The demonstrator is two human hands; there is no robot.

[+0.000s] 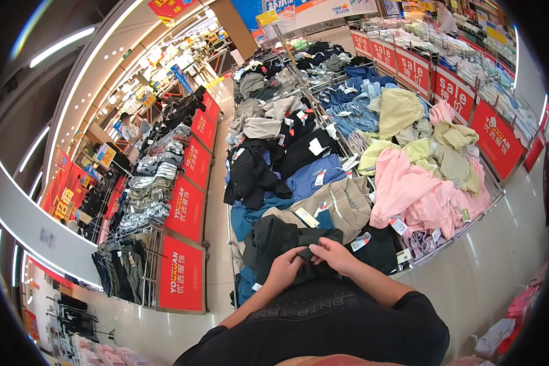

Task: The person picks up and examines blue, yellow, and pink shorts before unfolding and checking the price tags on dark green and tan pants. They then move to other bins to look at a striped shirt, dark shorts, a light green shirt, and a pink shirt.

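Observation:
At the near edge of the display table, my left hand [287, 267] and my right hand [335, 255] are close together on a dark, nearly black garment [271, 241]. The fingers of both hands are closed in a pinch on its upper edge, which looks like a waistband. The rest of the garment lies bunched on the pile, and its full shape is hidden. Just beyond it are beige trousers [343, 210] with a paper tag [307, 217]. To the right of my right hand lies a black garment [381, 251] with a white and red label [360, 241].
Pink garments [412, 192] heap up at the right, with a khaki piece [399, 113] behind. Black clothes [253, 174] and a blue piece [316, 177] lie further in. A metal rail divides the table. Red sign panels [186, 207] front a rack across the left aisle.

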